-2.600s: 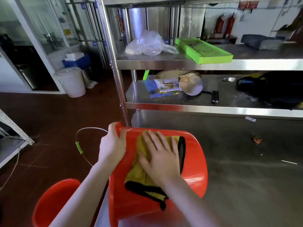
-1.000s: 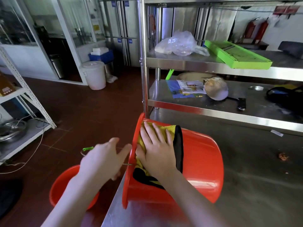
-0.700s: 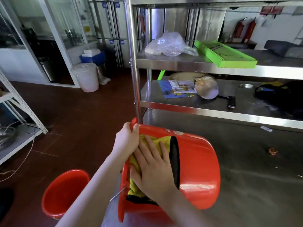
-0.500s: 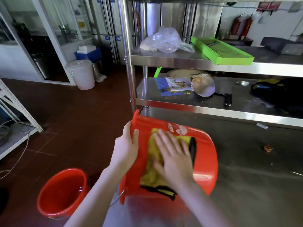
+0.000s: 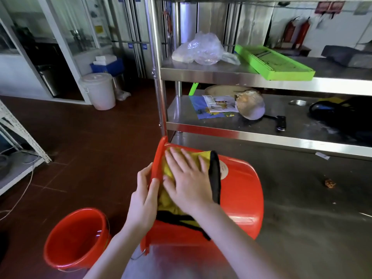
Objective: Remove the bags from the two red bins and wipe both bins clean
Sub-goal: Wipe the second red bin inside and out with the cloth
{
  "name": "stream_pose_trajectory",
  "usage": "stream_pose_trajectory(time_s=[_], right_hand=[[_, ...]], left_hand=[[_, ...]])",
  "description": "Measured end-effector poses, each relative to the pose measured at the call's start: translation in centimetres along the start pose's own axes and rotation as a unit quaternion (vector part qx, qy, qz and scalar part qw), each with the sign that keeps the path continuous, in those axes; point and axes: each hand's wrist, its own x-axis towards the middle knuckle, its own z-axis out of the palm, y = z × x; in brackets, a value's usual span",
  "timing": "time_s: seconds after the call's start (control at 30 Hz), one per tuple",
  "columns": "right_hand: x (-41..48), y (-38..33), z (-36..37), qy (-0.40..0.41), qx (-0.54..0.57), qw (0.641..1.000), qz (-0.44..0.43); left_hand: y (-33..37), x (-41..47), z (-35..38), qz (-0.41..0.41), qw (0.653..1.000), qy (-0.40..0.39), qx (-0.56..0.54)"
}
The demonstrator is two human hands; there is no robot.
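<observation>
From the head view, the red bin point(image 5: 241, 194) lies on its side on the steel worktop point(image 5: 302, 218), mouth turned toward the worktop's left edge. My left hand point(image 5: 144, 200) grips the rim, thumb hooked over the lip and fingers on the mouth side. My right hand point(image 5: 187, 184) is flat and spread, pressing the yellow, black-edged cloth point(image 5: 169, 170) against the bin's outer wall near the rim. This bin looks like thin, light, glossy plastic, so I expect it to roll or skid on the steel under a push. The rim is the stiff part, and that's the place to hold. The wall will probably flex, so broad palm pressure suits it. The cloth is soft and bunches easily, so I'd want it held flat. The second red bin point(image 5: 74, 238) stands upright on the floor point(image 5: 90, 148) below, to my left, with no bag showing inside. A clear plastic bag point(image 5: 201, 50) sits on the upper shelf point(image 5: 221, 76) beyond.
</observation>
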Motion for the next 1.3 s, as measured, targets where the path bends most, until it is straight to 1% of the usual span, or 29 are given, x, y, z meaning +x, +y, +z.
stream_pose_trajectory(time_s=[0.03,0.1,0.2,0.27,0.33,0.37,0.4,0.47,0.53,0.6,0.67,0.73,0.8,0.83,0.9,0.97,1.0,1.07,1.1,1.17,1.23,1.3], right_hand=[[-0.9,-0.7,0.4,0.02,-0.006,1.0,-0.023],[-2.6,-1.2,1.1,0.039,-0.003,0.999,-0.038],[-5.0,-1.3,1.7,0.052,0.004,0.997,-0.064],[-5.9,-0.4,1.5,0.065,0.017,0.994,-0.081],[-6.1,1.3,0.9,0.066,0.016,0.994,-0.081],[-6.2,2.4,0.5,0.062,0.009,0.996,-0.058],[-6.1,3.7,0.0,0.06,-0.003,0.998,-0.015],[-5.7,7.0,-1.1,0.041,-0.027,0.993,0.106],[-4.9,11.0,-2.1,-0.023,-0.029,0.977,0.21],[-3.8,13.7,-3.0,-0.104,-0.001,0.963,0.25],[-2.6,14.2,-3.3,-0.142,0.01,0.957,0.253],[-1.5,12.7,-3.1,-0.147,-0.011,0.961,0.235],[-0.7,9.4,-2.5,-0.112,-0.014,0.975,0.191],[-0.7,7.3,-2.1,-0.081,-0.007,0.984,0.157],[-1.4,2.5,-1.2,-0.03,-0.004,0.998,0.061],[-2.8,-0.7,-0.1,0.006,0.006,1.0,-0.025],[-3.3,-1.2,0.1,0.015,0.015,0.999,-0.045],[-3.8,-0.3,0.1,0.023,0.014,0.998,-0.051],[-3.8,0.6,-0.2,0.026,0.011,0.999,-0.033],[-3.5,3.4,-1.0,0.024,0.01,0.999,0.041],[-2.9,7.1,-1.7,-0.046,-0.002,0.992,0.115],[-2.2,10.8,-2.6,-0.134,-0.009,0.976,0.169]], left_hand=[[0.3,0.3,-0.2,-0.013,1.0,-0.011,-0.006],[1.6,2.2,-0.2,-0.034,0.999,-0.023,0.004],[3.8,6.2,1.3,-0.046,0.997,-0.01,0.06],[4.6,7.1,2.4,-0.018,0.995,-0.002,0.102],[5.0,6.3,3.1,0.009,0.993,0.016,0.115],[5.0,5.6,3.0,0.014,0.993,0.019,0.115],[4.7,5.1,2.8,0.016,0.993,0.018,0.114],[4.1,4.0,1.9,0.012,0.995,0.015,0.093],[3.5,2.8,1.0,0.014,0.998,0.004,0.058],[3.1,1.7,0.7,0.024,0.999,-0.002,0.041],[2.9,1.1,0.8,0.025,0.999,0.006,0.04],[2.7,0.9,1.0,0.019,0.999,0.011,0.034],[2.5,1.0,1.1,0.022,0.999,0.015,0.036],[2.5,1.1,1.1,0.024,0.999,0.021,0.041],[2.4,1.5,1.2,0.03,0.997,0.039,0.053],[2.2,1.5,1.0,0.033,0.997,0.048,0.045],[2.0,1.3,0.9,0.034,0.998,0.048,0.035],[1.7,0.4,0.5,0.042,0.998,0.044,0.03],[1.6,-0.2,0.3,0.05,0.997,0.042,0.03],[1.2,-1.6,0.1,0.058,0.997,0.038,0.024],[1.0,-3.1,0.0,0.049,0.998,0.035,0.001],[0.8,-4.6,-0.2,0.048,0.998,0.032,-0.014]])
